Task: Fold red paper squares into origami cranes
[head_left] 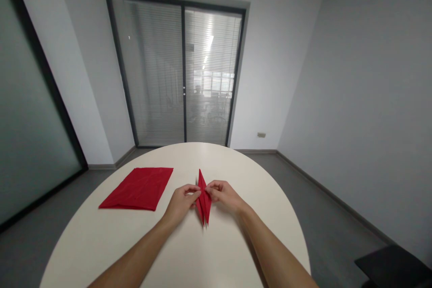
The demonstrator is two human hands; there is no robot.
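Observation:
Between my hands is a red folded paper (203, 209), a narrow diamond with one point at the far end and two separate points toward me. My left hand (182, 199) pinches its left edge near the middle between thumb and fingers. On the opposite side, my right hand (224, 194) pinches the right edge at about the same height. The fingertips of both hands nearly meet over the paper. It is held at or just above the tabletop; the exact gap cannot be told.
A flat stack of red square paper (138, 189) lies to the left on the round cream table (222, 256). A dark chair (394, 266) stands at the lower right. Beyond the table are a glass door with blinds (151, 76) and white walls.

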